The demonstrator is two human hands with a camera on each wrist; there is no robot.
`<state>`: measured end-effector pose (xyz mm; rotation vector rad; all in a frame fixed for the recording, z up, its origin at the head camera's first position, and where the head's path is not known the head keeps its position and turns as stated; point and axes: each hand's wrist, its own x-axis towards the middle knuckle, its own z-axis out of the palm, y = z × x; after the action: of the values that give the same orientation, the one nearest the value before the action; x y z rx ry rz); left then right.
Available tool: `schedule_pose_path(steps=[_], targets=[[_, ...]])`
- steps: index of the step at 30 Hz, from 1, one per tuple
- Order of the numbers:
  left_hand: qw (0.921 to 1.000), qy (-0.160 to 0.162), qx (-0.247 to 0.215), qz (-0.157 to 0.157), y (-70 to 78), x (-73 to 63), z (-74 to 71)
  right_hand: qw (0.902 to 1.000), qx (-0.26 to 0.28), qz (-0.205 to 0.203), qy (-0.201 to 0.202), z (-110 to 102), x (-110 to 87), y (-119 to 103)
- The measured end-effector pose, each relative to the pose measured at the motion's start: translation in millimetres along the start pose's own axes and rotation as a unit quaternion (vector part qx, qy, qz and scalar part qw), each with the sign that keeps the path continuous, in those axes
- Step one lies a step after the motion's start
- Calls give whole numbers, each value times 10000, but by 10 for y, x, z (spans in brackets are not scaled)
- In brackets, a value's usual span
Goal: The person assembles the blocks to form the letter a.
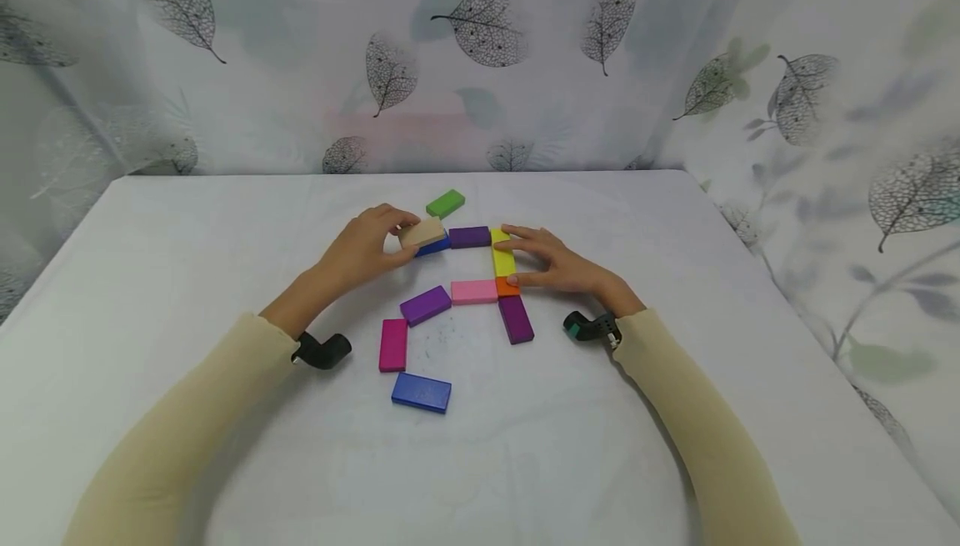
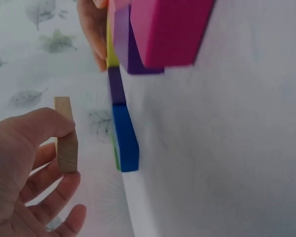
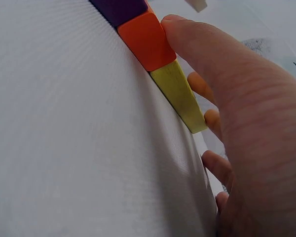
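My left hand [image 1: 369,239] pinches a plain wooden block [image 1: 422,233] between thumb and fingers. In the left wrist view the wooden block [image 2: 66,136] is held up apart from a blue block [image 2: 126,140], which it partly covers in the head view. A dark purple block [image 1: 469,237] continues the row from the blue block to a yellow block [image 1: 503,261]. My right hand [image 1: 558,264] rests its fingers over the yellow block, with the thumb at an orange block [image 1: 507,287]. In the right wrist view the thumb tip lies against the orange block [image 3: 148,42].
A green block [image 1: 446,203] lies behind the row. Nearer are a pink block [image 1: 474,292], a plum block [image 1: 516,319], a violet block [image 1: 426,306], a magenta block [image 1: 393,345] and a blue block [image 1: 422,393]. A white cloth covers the table [image 1: 600,446].
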<state>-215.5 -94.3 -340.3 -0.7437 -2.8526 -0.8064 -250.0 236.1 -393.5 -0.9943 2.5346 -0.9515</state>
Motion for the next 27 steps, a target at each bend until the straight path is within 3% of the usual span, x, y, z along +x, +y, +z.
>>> schedule_pose_path(steps=[9, 17, 27], targets=[[9982, 54, -52, 589, 232, -125, 19, 10000, 5, -14, 5, -1, -4, -14], [9972, -111, 172, 725, 383, -205, 56, 10000, -41, 36, -11, -4, 1, -11], [9945, -178, 358, 972, 457, -287, 77, 10000, -43, 78, 5, -2, -5, -29]])
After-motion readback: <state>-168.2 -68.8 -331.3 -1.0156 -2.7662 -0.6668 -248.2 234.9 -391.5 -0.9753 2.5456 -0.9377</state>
